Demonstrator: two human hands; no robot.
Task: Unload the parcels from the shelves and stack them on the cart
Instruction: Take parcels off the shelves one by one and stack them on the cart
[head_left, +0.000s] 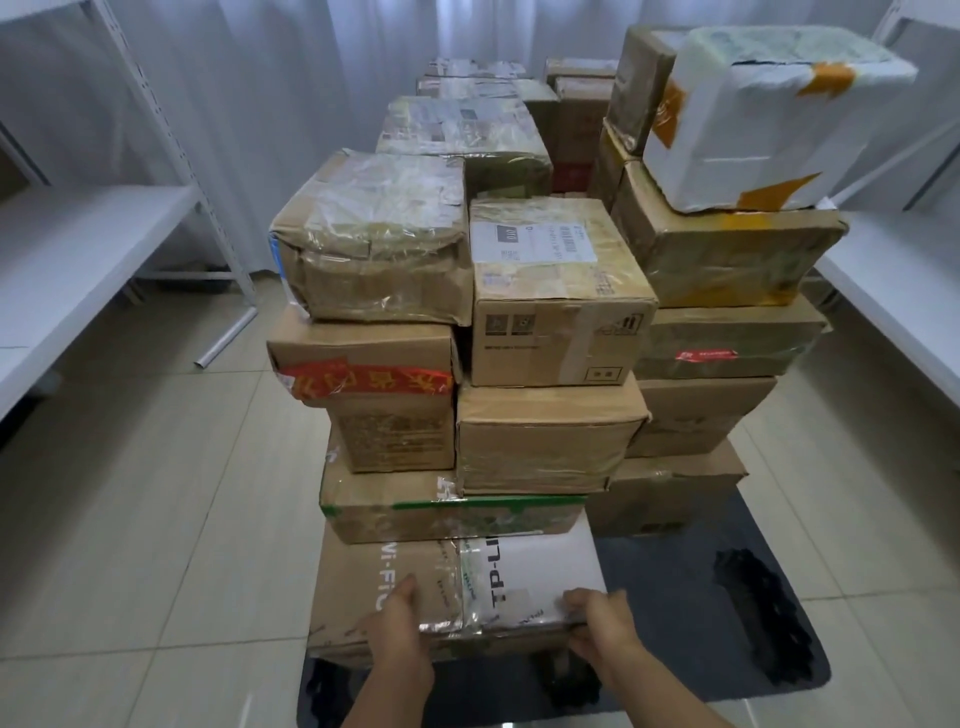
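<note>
Head view, looking down on a dark cart deck (727, 623) stacked high with taped cardboard parcels through the centre of the frame. Lowest front parcel (395, 587), brown with a white printed panel, lies on the deck at bottom centre, under a green-edged box (441, 514). Left hand (397, 631) rests on its near top edge, fingers curled over the edge and holding it. Right hand (597, 626) grips the parcel's near right corner, fingers bent around it. White foam box (769, 124) tops the stack at upper right. White shelves (78, 249) line the left and right edges; tiled floor (156, 519) below.
</note>
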